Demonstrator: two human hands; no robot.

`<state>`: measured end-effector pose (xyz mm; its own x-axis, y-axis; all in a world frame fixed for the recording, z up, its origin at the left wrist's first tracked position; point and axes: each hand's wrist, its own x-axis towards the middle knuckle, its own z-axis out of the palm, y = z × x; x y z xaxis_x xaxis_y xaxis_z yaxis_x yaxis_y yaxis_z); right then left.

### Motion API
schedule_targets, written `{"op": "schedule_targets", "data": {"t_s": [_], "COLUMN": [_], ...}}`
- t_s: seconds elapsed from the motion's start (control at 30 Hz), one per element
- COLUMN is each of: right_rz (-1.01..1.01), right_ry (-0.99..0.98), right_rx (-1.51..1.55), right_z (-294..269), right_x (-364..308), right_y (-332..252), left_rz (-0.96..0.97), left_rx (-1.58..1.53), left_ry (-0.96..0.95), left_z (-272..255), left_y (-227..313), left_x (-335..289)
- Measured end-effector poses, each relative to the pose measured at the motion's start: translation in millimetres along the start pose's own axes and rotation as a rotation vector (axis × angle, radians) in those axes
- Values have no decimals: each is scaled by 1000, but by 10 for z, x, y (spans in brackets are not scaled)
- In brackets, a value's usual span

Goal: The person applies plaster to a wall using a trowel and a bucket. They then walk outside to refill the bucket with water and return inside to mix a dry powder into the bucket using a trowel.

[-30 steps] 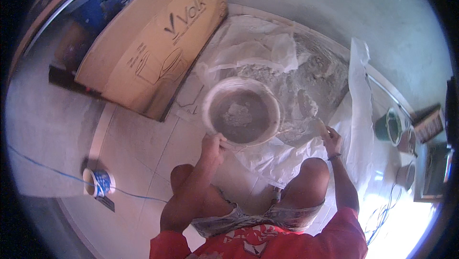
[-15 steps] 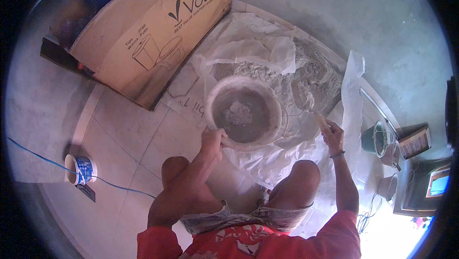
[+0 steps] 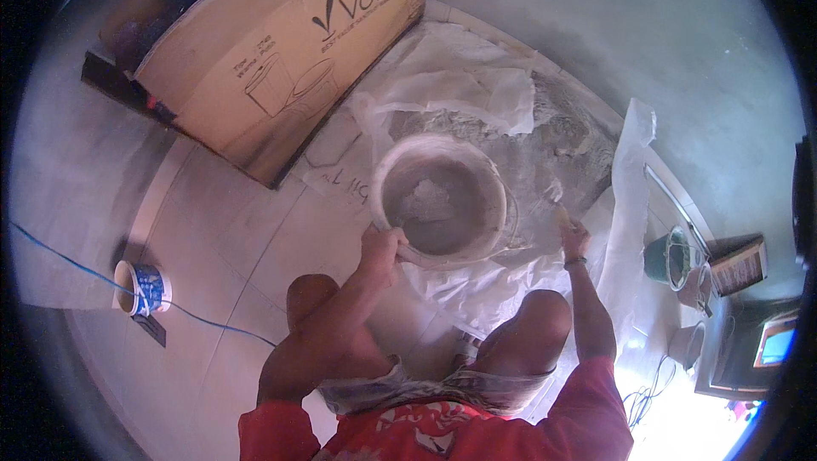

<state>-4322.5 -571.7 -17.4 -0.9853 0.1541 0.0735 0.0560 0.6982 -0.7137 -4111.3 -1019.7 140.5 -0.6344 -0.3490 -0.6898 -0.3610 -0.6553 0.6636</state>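
Observation:
My left hand [image 3: 381,250] is closed on the near-left rim of a round pale bucket [image 3: 497,221]. Inside the bucket lies grey powder or wet mix [image 3: 438,227], with a lighter lump on top. To the right of the bucket, my right hand [image 3: 575,242] is wrapped round the handle of a trowel [image 3: 562,216]. The trowel's blade is low over the grey powder heap [image 3: 568,133], blurred and hard to make out against it. The heap is spread on a white plastic sheet [image 3: 477,91] behind and right of the bucket.
A large cardboard box [image 3: 281,61] stands at the far left. By the right wall are a green bucket [image 3: 657,257] and other containers. A blue-and-white tub [image 3: 151,288] sits on the left tiles, with a blue cable [image 3: 217,323] running past it. Plastered walls close in behind.
My right hand has moved left and slightly nearer with the trowel, its blade leaving the spot higher on the heap. My left hand keeps its grip on the bucket rim. The view has shifted slightly.

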Motion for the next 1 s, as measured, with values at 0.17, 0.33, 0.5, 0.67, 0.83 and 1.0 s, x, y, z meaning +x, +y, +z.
{"op": "schedule_targets", "data": {"t_s": [0.17,0.33,0.5,0.67,0.83,1.0], "right_rz": [-179,-19,-49,-162,-363,-1137], "right_ry": [3,-108,-230,-458,-673,-665], "right_rx": [10,230,217,207,23,-115], "right_z": [-278,-590,-1022,-1222,-1144,-841], "right_x": [63,-215,-416,-577,-673,-829], "right_y": [-148,-1133,-1831,-2450,-2855,-3157], "left_rz": [65,91,96,59,70,71], "left_rx": [-23,-11,18,-3,-17,-18], "left_ry": [1,34,-24,-44,-26,-59], "left_z": [20,4,57,86,150,104], "left_y": [-49,-100,-87,-117,-156,-203], "left_x": [29,56,25,54,26,55]}}
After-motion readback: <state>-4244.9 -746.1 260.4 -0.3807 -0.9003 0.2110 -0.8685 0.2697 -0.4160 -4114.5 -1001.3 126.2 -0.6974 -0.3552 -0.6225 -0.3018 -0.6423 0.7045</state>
